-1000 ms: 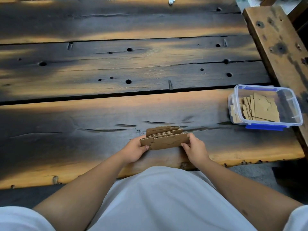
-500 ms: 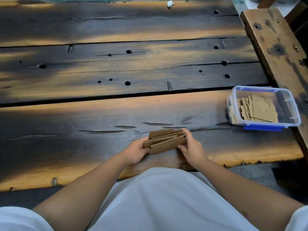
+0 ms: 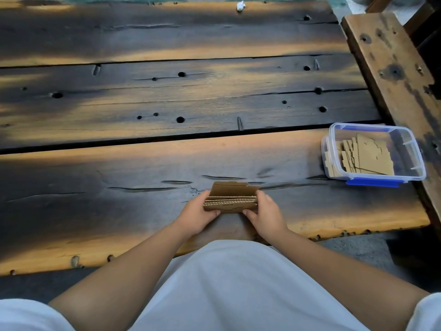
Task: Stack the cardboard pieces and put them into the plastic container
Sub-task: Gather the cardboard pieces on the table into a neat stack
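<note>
A small stack of brown cardboard pieces point(image 3: 232, 195) stands on edge on the dark wooden table, near its front edge. My left hand point(image 3: 196, 215) grips the stack's left end and my right hand point(image 3: 263, 212) grips its right end, pressing the pieces together. The clear plastic container point(image 3: 410, 149) with blue clips sits at the right side of the table, well apart from my hands. Several cardboard pieces point(image 3: 367, 155) lie inside it, leaning against each other.
The table point(image 3: 167, 101) is made of wide scorched planks with holes and gaps between them. A raised wooden beam point(image 3: 391, 68) runs along the right side behind the container. A small white scrap point(image 3: 240, 5) lies at the far edge.
The fanned cardboard pieces have been squeezed into a tighter, squared stack. Both hands closed in on its ends and the stack turned more upright.
</note>
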The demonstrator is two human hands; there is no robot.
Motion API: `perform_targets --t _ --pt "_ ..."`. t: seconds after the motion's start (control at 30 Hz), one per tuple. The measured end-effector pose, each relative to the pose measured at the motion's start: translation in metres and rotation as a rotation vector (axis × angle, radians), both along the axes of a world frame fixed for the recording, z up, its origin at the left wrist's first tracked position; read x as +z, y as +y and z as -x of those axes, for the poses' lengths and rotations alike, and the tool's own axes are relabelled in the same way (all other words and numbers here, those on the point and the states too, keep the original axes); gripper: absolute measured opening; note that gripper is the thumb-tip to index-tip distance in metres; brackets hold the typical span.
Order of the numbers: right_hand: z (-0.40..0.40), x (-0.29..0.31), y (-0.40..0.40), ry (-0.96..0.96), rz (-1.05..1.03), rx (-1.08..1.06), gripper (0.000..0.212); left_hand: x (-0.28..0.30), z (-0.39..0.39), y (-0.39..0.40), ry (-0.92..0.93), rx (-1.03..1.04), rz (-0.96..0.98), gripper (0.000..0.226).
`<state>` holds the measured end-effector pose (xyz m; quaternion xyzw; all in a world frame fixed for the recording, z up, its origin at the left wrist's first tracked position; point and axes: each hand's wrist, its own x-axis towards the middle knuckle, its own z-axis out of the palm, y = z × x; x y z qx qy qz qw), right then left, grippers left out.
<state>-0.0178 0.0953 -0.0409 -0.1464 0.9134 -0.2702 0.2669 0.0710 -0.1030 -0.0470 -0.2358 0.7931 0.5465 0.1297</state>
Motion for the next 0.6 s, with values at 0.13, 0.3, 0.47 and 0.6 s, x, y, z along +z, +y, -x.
perform_targets --t 0.13,0.3,0.47,0.6 --pt "0.008 0.004 0.006 -0.088 -0.008 0.107 0.036 0.003 0.002 -0.006 0.008 -0.051 0.03 0.043" --pt "0.022 0.014 0.014 -0.098 0.118 0.13 0.047 0.002 0.001 -0.008 0.005 -0.106 0.064 0.033" --pt "0.025 0.021 0.017 -0.172 0.173 0.082 0.032 -0.001 0.001 -0.006 0.009 -0.111 0.129 0.031" --pt "0.024 0.024 0.022 -0.153 0.154 0.065 0.025 -0.002 0.0 -0.008 0.027 -0.176 0.175 0.03"
